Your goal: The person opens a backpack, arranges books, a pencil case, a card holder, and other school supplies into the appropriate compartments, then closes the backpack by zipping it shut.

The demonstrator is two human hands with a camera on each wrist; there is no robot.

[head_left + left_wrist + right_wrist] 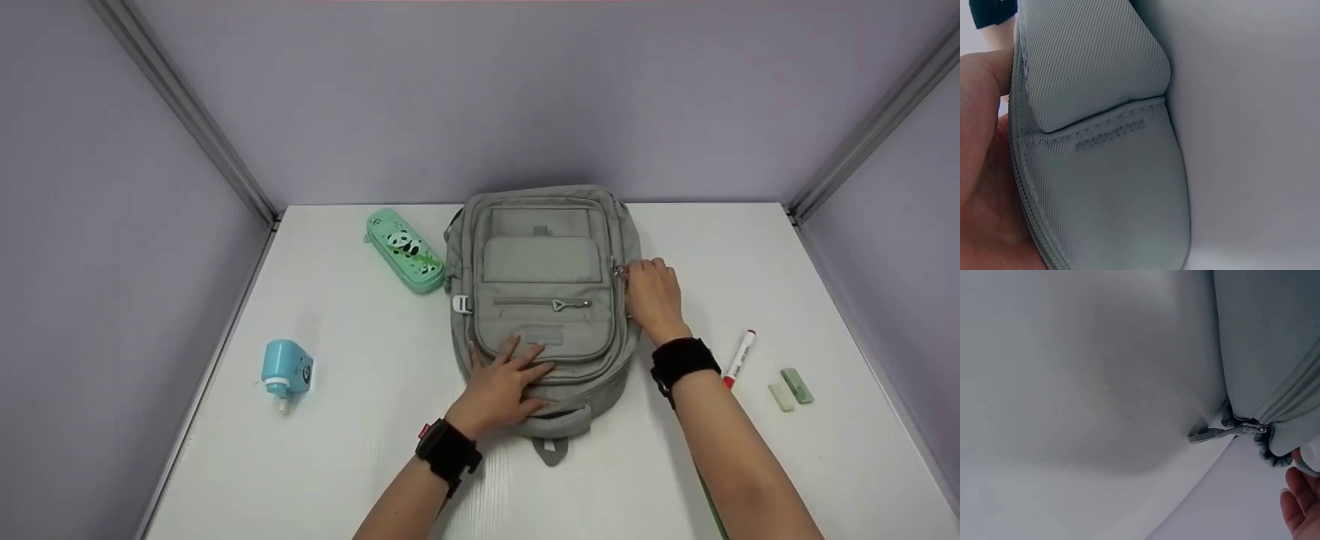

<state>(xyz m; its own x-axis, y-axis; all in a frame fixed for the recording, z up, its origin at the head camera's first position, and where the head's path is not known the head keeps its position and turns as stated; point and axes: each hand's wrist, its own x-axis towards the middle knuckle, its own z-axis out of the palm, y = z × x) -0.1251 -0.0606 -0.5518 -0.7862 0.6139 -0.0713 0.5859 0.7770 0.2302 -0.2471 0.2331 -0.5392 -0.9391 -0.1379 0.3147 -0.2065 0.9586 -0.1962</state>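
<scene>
A grey backpack (541, 260) lies front side up on the white table, its loop handle end toward me. My left hand (499, 394) rests with spread fingers on the lower front of the bag. At the bag's right edge my right hand (654, 296) pinches a zipper pull (618, 271) with curled fingers; its fingertips are partly hidden. In the left wrist view, the bag's side panel (1112, 185) shows beside the hand. The right wrist view has a side strap (1213, 433) sticking out near the fingers (1299, 492).
A mint panda pencil case (407, 251) touches the bag's left side. Farther left lies a light-blue bottle (286, 367). Right of my forearm are a red-and-white marker (741, 358) and two small blocks, one pale (781, 397), one green (796, 385). A thin green thing (711, 504) is mostly hidden under the forearm.
</scene>
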